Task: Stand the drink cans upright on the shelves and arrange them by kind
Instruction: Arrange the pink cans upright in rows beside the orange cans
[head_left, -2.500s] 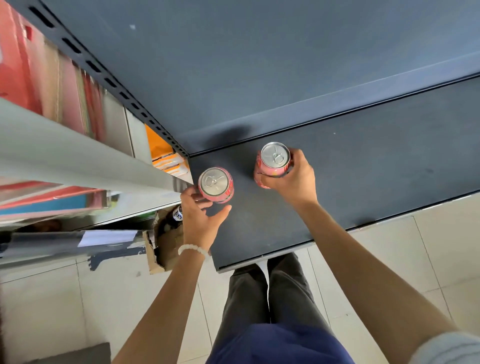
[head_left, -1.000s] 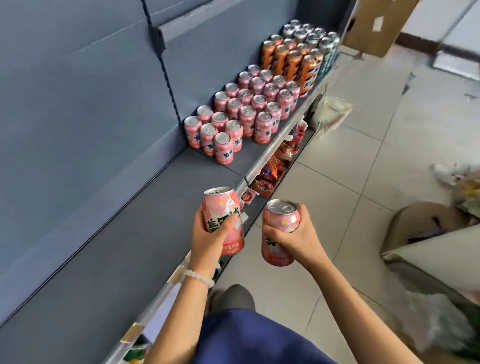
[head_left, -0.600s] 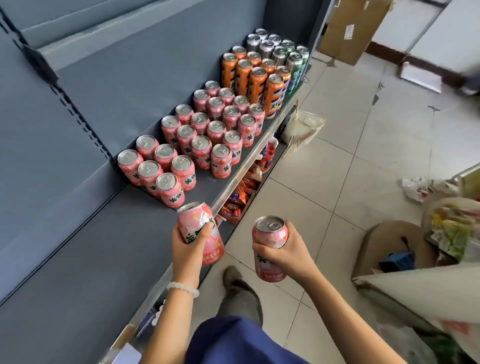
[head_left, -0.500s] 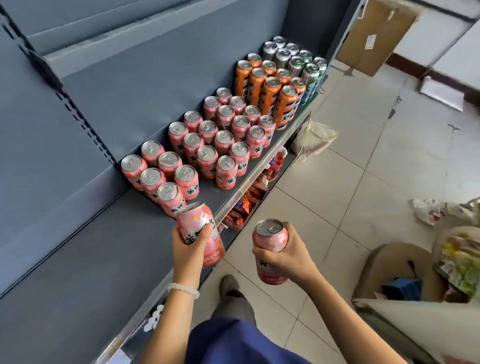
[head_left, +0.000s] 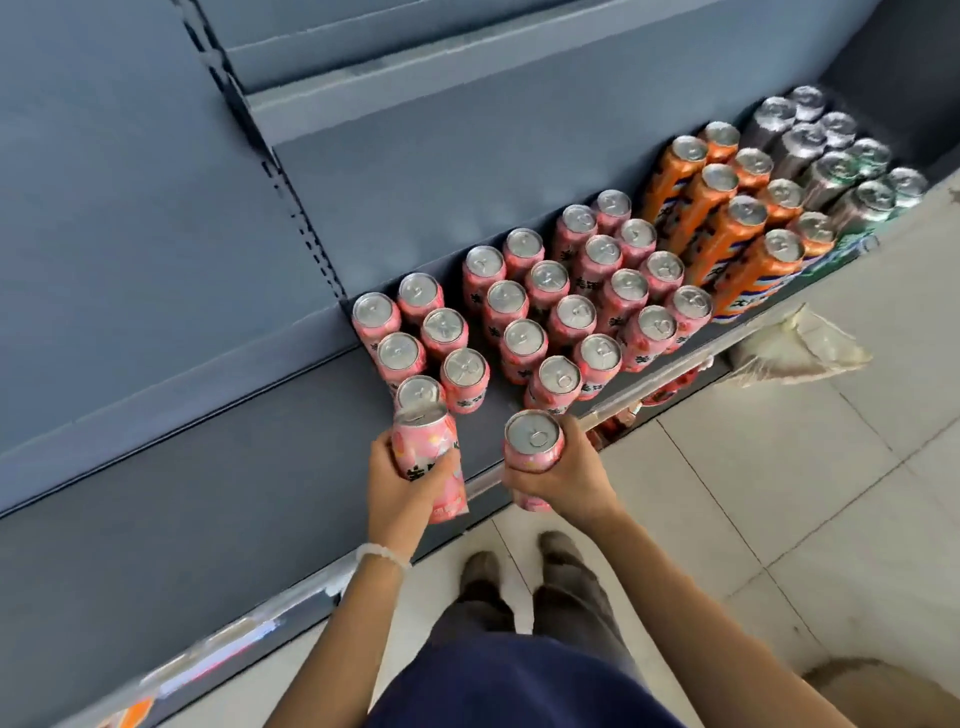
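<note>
My left hand (head_left: 402, 486) grips a pink drink can (head_left: 430, 457), tilted a little, over the dark shelf (head_left: 218, 483) just in front of the pink group. My right hand (head_left: 563, 480) grips a second pink can (head_left: 532, 449) upright, over the shelf's front rail. Several pink cans (head_left: 524, 317) stand upright in rows on the shelf. To their right stand several tall orange cans (head_left: 727, 228), and beyond those several silver and green cans (head_left: 836, 156).
The shelf's left stretch is bare dark metal, with a grey back panel (head_left: 130, 208) behind. A metal front rail (head_left: 660, 374) edges the shelf. A crumpled plastic bag (head_left: 800, 348) hangs at the right, over a tiled floor (head_left: 779, 493). My feet (head_left: 519, 571) are below.
I have stepped closer to the can rows. Both hands, each still holding its pink can, have moved up to the front of the pink group.
</note>
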